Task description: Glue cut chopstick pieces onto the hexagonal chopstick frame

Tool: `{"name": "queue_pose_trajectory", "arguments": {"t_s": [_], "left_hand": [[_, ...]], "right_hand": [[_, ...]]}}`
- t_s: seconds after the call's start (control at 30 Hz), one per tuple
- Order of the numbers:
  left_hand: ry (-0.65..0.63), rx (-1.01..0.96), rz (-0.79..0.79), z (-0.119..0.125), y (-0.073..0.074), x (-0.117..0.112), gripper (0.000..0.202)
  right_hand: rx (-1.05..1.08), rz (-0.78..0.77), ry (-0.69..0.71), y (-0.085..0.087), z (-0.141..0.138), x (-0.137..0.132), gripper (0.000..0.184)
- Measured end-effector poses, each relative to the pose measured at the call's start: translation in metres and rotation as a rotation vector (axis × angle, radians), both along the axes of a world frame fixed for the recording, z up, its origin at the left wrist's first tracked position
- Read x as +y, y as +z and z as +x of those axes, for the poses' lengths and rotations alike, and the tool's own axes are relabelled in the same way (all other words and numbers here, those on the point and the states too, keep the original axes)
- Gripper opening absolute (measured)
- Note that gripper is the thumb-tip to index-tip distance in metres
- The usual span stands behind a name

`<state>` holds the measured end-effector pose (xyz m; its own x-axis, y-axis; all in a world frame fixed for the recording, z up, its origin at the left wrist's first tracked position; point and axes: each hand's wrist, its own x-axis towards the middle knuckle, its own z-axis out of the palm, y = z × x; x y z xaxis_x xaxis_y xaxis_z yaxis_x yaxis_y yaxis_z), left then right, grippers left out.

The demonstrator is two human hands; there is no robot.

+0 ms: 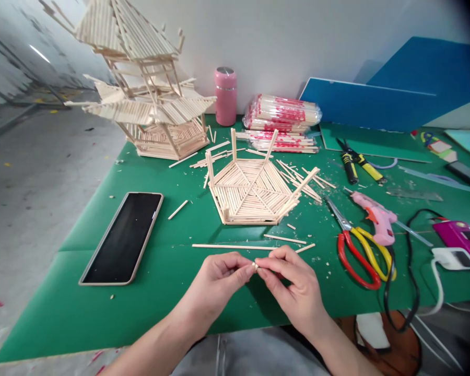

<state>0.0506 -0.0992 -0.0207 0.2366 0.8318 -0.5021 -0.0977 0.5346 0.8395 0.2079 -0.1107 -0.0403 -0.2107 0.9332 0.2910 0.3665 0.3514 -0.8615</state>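
Note:
My left hand (224, 278) and my right hand (292, 279) meet fingertip to fingertip above the front of the table. Between them is a tiny pale bit of wooden stick (255, 266), pinched from both sides and mostly covered by the fingers. Just beyond lie a long thin stick (231, 246) and a shorter one (285, 238). Farther back sits a hexagonal stick base (250, 190) with short upright posts at its corners. Behind it to the left stands a tiered pavilion model (152, 112) made of the same sticks.
A phone (122, 237) lies left. Scissors (350, 243), a pink glue gun (376, 216), pliers (358, 162) and a power adapter (454, 258) with cables lie right. Wrapped stick bundles (280, 115) and a pink flask (226, 96) stand along the wall. Loose sticks surround the base.

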Motion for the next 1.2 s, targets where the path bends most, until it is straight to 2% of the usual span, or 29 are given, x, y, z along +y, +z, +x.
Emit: {"name": "queue_pose_trajectory", "arguments": {"t_s": [0.27,0.33,0.4,0.5,0.57,0.63,0.73,0.87,1.0,1.07,1.2], "left_hand": [[-0.064,-0.017,-0.035,-0.001,-0.004,-0.002,0.019],[-0.09,0.039,-0.003,-0.002,-0.003,-0.001,0.021],[-0.137,0.231,0.165,-0.004,-0.004,-0.001,0.023],[-0.236,0.621,0.614,-0.009,-0.012,-0.003,0.024],[-0.325,0.826,0.841,-0.012,-0.021,-0.005,0.027],[-0.409,0.981,0.976,-0.015,-0.028,-0.008,0.03],[-0.469,1.097,1.063,-0.017,-0.032,-0.008,0.031],[-0.458,1.095,1.084,-0.021,-0.03,-0.004,0.03],[-0.337,0.978,1.033,-0.022,-0.026,-0.006,0.023],[-0.255,0.84,0.931,-0.018,-0.019,-0.009,0.02],[-0.187,0.529,0.514,-0.003,-0.001,-0.013,0.019]], "right_hand": [[-0.002,-0.041,0.01,0.0,0.001,0.002,0.015],[-0.006,-0.059,-0.009,0.0,0.001,0.002,0.012],[-0.018,-0.08,-0.025,-0.001,0.003,0.002,0.011],[-0.061,-0.071,-0.044,-0.002,0.006,0.002,0.012],[-0.1,-0.039,-0.051,-0.003,0.007,0.002,0.012],[-0.132,-0.011,-0.055,-0.005,0.008,0.001,0.013],[-0.155,0.001,-0.05,-0.007,0.007,0.0,0.013],[-0.153,-0.007,-0.042,-0.01,0.006,-0.001,0.013],[-0.112,-0.013,-0.061,-0.008,0.004,-0.001,0.014],[-0.082,-0.027,-0.063,-0.006,0.003,-0.002,0.014],[-0.043,0.001,-0.051,-0.001,0.002,-0.005,0.016]]}}
